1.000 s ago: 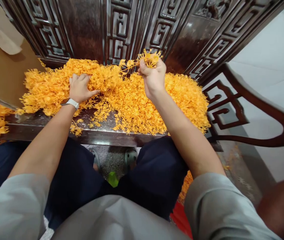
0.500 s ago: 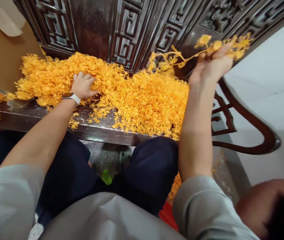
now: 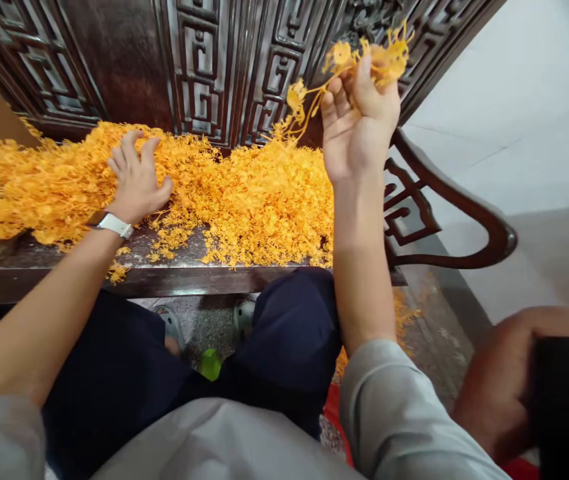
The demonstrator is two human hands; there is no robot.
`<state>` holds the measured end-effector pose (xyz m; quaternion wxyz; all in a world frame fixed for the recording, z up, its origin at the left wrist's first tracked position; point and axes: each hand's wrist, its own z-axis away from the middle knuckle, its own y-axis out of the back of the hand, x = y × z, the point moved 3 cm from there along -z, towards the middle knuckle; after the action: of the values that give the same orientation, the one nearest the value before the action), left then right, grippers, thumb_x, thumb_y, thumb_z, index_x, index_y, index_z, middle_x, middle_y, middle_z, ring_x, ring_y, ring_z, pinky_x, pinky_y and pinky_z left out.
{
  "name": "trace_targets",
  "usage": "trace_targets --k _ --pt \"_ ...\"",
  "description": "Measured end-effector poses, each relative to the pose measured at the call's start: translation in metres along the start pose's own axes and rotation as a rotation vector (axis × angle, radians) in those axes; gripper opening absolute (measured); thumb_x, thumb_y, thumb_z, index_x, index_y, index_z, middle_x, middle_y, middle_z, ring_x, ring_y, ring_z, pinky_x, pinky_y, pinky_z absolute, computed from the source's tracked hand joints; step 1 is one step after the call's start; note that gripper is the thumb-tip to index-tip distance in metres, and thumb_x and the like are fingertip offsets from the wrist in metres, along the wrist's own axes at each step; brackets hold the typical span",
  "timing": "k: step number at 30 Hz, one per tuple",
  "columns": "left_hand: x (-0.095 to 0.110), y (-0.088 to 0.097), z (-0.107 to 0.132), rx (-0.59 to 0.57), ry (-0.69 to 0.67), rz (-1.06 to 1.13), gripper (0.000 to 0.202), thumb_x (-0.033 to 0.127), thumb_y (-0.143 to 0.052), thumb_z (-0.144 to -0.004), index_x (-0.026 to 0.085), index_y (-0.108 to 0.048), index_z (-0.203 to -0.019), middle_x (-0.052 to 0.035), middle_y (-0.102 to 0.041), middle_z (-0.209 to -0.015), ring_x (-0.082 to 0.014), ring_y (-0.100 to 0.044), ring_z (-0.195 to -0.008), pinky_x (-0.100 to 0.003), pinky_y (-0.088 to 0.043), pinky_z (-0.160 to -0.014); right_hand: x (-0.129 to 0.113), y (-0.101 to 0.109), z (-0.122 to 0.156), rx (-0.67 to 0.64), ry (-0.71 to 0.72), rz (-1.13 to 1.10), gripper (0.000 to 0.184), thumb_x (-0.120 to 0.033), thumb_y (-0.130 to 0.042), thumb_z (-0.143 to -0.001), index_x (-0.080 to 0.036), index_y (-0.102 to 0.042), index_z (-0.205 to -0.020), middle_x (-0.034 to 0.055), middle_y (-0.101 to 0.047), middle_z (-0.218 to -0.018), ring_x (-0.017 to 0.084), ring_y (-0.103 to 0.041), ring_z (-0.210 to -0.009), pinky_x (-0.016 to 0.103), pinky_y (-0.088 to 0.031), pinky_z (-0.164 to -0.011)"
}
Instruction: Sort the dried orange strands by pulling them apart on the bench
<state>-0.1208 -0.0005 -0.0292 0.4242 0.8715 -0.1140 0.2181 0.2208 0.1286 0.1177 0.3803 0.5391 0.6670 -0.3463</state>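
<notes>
A wide heap of small orange plastic sprigs (image 3: 244,193) covers the seat of a dark carved wooden bench (image 3: 174,277). My left hand (image 3: 137,179), with a white watch at the wrist, lies on the heap with its fingers spread. My right hand (image 3: 359,123) is raised above the heap's right end, palm toward me, fingers closed round a tangled bunch of orange sprigs (image 3: 359,57). A few strands trail from that bunch down toward the heap.
The bench's carved back (image 3: 224,73) rises just behind the heap, and its curved armrest (image 3: 454,213) stands to the right of my raised hand. Loose orange sprigs lie on the floor (image 3: 404,313) by my right knee. Another person's knee (image 3: 509,373) shows at lower right.
My right hand has swung from far right back toward the middle, still high and holding the bunch. My left hand's fingers have spread wider on the heap.
</notes>
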Motion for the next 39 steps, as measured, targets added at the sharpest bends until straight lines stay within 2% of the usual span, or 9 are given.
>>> trace_targets --k 3,7,10,13,17,22,31,36,39 --pt "0.048 0.006 0.001 0.116 -0.134 0.305 0.072 0.08 -0.049 -0.098 0.019 -0.067 -0.13 -0.0147 -0.066 -0.13 -0.031 -0.056 -0.118 -0.054 -0.04 -0.107 -0.012 -0.025 0.024 -0.133 -0.037 -0.189 0.037 -0.044 -0.078 -0.085 -0.037 -0.059 -0.116 -0.0019 -0.072 -0.119 0.02 -0.066 -0.119 0.032 -0.056 -0.087" --pt "0.095 0.003 0.014 0.035 -0.25 0.599 0.055 0.072 -0.05 -0.103 0.026 -0.066 -0.129 -0.0077 -0.07 -0.127 -0.0254 -0.065 -0.121 -0.044 -0.049 -0.104 -0.001 -0.071 0.06 -0.466 -0.266 -0.39 0.039 -0.017 -0.084 -0.077 -0.028 -0.062 -0.109 -0.0021 -0.072 -0.105 0.014 -0.069 -0.091 0.028 -0.055 -0.082" --pt "0.099 -0.009 0.025 -0.056 -0.215 0.63 0.056 0.074 -0.064 -0.095 0.026 -0.066 -0.124 -0.0081 -0.071 -0.12 -0.0274 -0.068 -0.117 -0.044 -0.053 -0.101 0.027 -0.099 0.08 -0.571 -0.465 -0.495 0.038 -0.009 -0.081 -0.071 -0.022 -0.064 -0.102 -0.0021 -0.07 -0.087 0.013 -0.066 -0.08 0.027 -0.053 -0.077" --pt "0.088 -0.021 0.033 -0.134 -0.125 0.658 0.05 0.071 -0.069 -0.093 0.024 -0.067 -0.111 -0.0079 -0.072 -0.106 -0.0252 -0.07 -0.103 -0.041 -0.058 -0.091 0.054 -0.109 0.09 -0.549 -0.623 -0.548 0.034 -0.021 -0.087 -0.073 -0.022 -0.061 -0.095 -0.002 -0.067 -0.083 0.013 -0.067 -0.08 0.026 -0.054 -0.073" --pt "0.08 -0.026 0.039 -0.21 -0.054 0.663 0.044 0.067 -0.068 -0.095 0.023 -0.066 -0.102 -0.0045 -0.068 -0.092 -0.0188 -0.067 -0.078 -0.033 -0.057 -0.072 0.072 -0.101 0.091 -0.479 -0.709 -0.528 0.044 -0.04 -0.093 -0.076 -0.025 -0.057 -0.096 -0.0031 -0.068 -0.088 0.012 -0.067 -0.077 0.025 -0.056 -0.07" --pt "0.079 -0.015 0.039 -0.214 -0.025 0.617 0.041 0.062 -0.076 -0.09 0.022 -0.067 -0.093 -0.0036 -0.066 -0.084 -0.018 -0.061 -0.077 -0.031 -0.052 -0.072 0.081 -0.083 0.093 -0.442 -0.732 -0.386 0.037 -0.038 -0.087 -0.086 -0.024 -0.053 -0.091 -0.0049 -0.061 -0.076 0.009 -0.062 -0.065 0.023 -0.051 -0.061" --pt "0.092 -0.003 0.041 -0.32 -0.043 0.555 0.048 0.056 -0.078 -0.089 0.022 -0.054 -0.065 0.0015 -0.039 -0.062 -0.0157 -0.038 -0.062 -0.031 -0.037 -0.062 0.085 -0.053 0.09 -0.372 -0.607 -0.032 0.046 -0.048 -0.075 -0.093 -0.026 -0.041 -0.071 -0.0054 -0.035 -0.056 0.012 -0.03 -0.051 0.028 -0.03 -0.048" --pt "0.102 -0.007 0.037 -0.258 -0.096 0.526 0.052 0.053 -0.074 -0.093 0.021 -0.045 -0.065 0.0022 -0.036 -0.064 -0.0143 -0.034 -0.061 -0.031 -0.033 -0.062 0.082 -0.047 0.073 -0.203 -0.515 -0.1 0.047 -0.05 -0.078 -0.089 -0.027 -0.042 -0.07 -0.0045 -0.034 -0.058 0.013 -0.029 -0.053 0.029 -0.029 -0.049" --pt "0.081 -0.004 0.034 -0.221 -0.062 0.457 0.05 0.05 -0.074 -0.092 0.021 -0.044 -0.064 0.0021 -0.037 -0.064 -0.0144 -0.034 -0.061 -0.033 -0.03 -0.061 0.065 -0.008 0.041 0.029 -0.377 -0.203 0.037 -0.039 -0.063 -0.101 -0.028 -0.041 -0.073 -0.0048 -0.027 -0.061 0.014 -0.024 -0.053 0.028 -0.026 -0.048"
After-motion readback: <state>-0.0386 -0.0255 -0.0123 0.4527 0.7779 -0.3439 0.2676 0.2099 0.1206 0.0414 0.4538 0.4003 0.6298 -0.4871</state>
